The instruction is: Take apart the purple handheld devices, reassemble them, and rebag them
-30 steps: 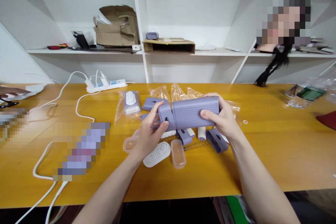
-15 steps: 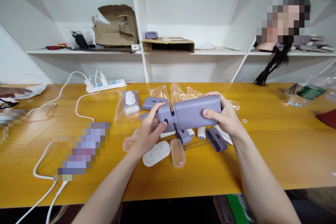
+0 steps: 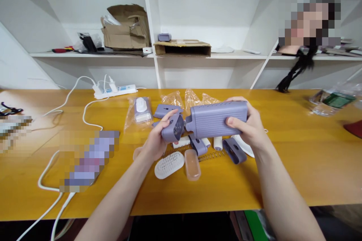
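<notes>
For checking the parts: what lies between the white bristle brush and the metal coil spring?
A translucent peach plastic case lies between them, as the head view shows.

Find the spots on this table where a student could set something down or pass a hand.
Bare wood lies on the yellow table right of the right hand, and along its near edge, in front of the white bristle brush. It is crowded beneath the purple cylinder, around the coiled spring and the translucent case.

Workroom, wooden table (image 3: pixel 285 169), white shelves (image 3: pixel 215 56)
</notes>
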`<state>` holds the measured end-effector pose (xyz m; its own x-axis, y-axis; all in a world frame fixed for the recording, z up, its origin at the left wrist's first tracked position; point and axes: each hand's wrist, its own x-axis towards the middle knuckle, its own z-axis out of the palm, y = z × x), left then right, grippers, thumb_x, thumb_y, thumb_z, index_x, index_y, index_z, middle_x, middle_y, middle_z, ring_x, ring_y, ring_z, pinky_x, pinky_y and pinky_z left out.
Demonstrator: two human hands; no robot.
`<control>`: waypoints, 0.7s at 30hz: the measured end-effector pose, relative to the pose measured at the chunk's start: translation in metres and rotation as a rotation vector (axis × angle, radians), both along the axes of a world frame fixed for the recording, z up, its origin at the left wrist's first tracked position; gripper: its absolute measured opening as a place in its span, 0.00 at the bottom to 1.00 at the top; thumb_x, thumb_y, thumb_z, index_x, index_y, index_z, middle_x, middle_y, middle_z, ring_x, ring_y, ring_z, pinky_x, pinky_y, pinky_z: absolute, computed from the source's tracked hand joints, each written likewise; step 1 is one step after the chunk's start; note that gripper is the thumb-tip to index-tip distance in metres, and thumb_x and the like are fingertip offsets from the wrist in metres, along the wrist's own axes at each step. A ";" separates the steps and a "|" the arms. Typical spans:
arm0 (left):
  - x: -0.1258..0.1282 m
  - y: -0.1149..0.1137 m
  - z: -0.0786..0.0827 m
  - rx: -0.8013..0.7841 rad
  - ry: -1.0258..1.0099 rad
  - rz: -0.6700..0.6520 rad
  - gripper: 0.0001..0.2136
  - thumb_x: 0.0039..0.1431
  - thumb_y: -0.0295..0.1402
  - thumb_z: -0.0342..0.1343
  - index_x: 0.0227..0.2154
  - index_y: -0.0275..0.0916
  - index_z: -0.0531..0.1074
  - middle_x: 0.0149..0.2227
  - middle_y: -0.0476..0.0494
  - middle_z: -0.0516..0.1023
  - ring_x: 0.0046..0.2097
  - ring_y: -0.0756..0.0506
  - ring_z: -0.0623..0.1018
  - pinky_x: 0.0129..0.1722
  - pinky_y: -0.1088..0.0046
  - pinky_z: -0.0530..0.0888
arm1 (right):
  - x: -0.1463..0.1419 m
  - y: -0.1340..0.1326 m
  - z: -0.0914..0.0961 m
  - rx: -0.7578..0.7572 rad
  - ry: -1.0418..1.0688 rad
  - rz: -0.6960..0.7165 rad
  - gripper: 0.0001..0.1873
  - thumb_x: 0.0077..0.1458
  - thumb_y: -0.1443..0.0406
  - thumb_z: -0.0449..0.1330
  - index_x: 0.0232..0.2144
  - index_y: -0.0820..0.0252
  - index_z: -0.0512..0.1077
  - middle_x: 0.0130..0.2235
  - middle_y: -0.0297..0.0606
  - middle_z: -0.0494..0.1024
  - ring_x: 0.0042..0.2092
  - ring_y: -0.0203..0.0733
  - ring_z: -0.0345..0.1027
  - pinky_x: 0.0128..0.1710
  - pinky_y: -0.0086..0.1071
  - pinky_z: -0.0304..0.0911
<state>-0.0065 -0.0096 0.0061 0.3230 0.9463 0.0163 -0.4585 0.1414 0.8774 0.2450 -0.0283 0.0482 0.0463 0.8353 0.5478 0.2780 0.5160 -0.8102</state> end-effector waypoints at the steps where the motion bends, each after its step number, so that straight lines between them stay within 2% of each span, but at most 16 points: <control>1: -0.001 0.000 0.002 -0.044 -0.038 -0.023 0.22 0.54 0.37 0.51 0.53 0.42 0.69 0.40 0.44 0.73 0.26 0.52 0.69 0.18 0.77 0.66 | 0.000 0.000 0.000 0.016 -0.004 -0.004 0.26 0.38 0.51 0.70 0.40 0.49 0.71 0.41 0.36 0.72 0.40 0.46 0.65 0.40 0.38 0.63; 4: -0.003 0.001 0.003 -0.163 -0.117 -0.066 0.19 0.55 0.37 0.51 0.49 0.39 0.74 0.37 0.43 0.75 0.24 0.53 0.69 0.15 0.80 0.63 | 0.001 0.001 0.000 0.031 -0.006 -0.008 0.26 0.39 0.50 0.69 0.41 0.49 0.70 0.41 0.35 0.72 0.40 0.46 0.66 0.41 0.39 0.64; 7: -0.006 0.002 0.003 -0.247 -0.161 -0.126 0.21 0.55 0.43 0.51 0.46 0.37 0.75 0.33 0.40 0.77 0.24 0.51 0.69 0.15 0.79 0.63 | 0.000 0.002 -0.001 0.065 -0.051 -0.023 0.25 0.40 0.51 0.69 0.41 0.48 0.70 0.41 0.35 0.73 0.41 0.46 0.67 0.42 0.39 0.63; 9: -0.009 0.002 0.003 -0.226 -0.186 -0.193 0.22 0.53 0.46 0.53 0.44 0.36 0.76 0.34 0.38 0.78 0.24 0.50 0.69 0.16 0.76 0.65 | -0.001 0.002 -0.001 0.100 -0.111 -0.040 0.24 0.41 0.53 0.70 0.42 0.47 0.70 0.42 0.34 0.73 0.41 0.46 0.67 0.43 0.39 0.63; 12: -0.012 0.002 0.002 -0.140 -0.221 -0.255 0.18 0.47 0.42 0.60 0.40 0.38 0.78 0.35 0.40 0.79 0.24 0.51 0.70 0.18 0.76 0.66 | -0.004 -0.003 0.002 0.143 -0.193 -0.044 0.26 0.41 0.55 0.70 0.44 0.46 0.69 0.43 0.35 0.74 0.43 0.47 0.67 0.44 0.40 0.63; 15: -0.010 0.003 0.001 -0.083 -0.223 -0.169 0.15 0.48 0.42 0.61 0.36 0.38 0.78 0.31 0.44 0.79 0.23 0.53 0.69 0.19 0.78 0.64 | -0.008 -0.008 0.004 0.198 -0.270 -0.028 0.27 0.41 0.55 0.71 0.45 0.46 0.70 0.44 0.36 0.74 0.45 0.49 0.68 0.46 0.43 0.64; 17: -0.008 0.004 -0.002 -0.051 -0.202 -0.095 0.17 0.53 0.47 0.57 0.37 0.38 0.77 0.30 0.44 0.78 0.24 0.52 0.70 0.20 0.78 0.65 | -0.011 -0.011 0.004 0.238 -0.318 -0.003 0.27 0.41 0.56 0.71 0.45 0.46 0.70 0.45 0.36 0.75 0.46 0.49 0.68 0.48 0.44 0.64; 21: -0.003 0.005 -0.007 -0.084 -0.140 -0.050 0.25 0.55 0.55 0.49 0.39 0.37 0.76 0.32 0.41 0.79 0.30 0.47 0.76 0.29 0.71 0.73 | -0.014 -0.012 0.002 0.292 -0.360 0.054 0.28 0.43 0.59 0.71 0.48 0.45 0.69 0.46 0.36 0.76 0.47 0.48 0.69 0.50 0.45 0.64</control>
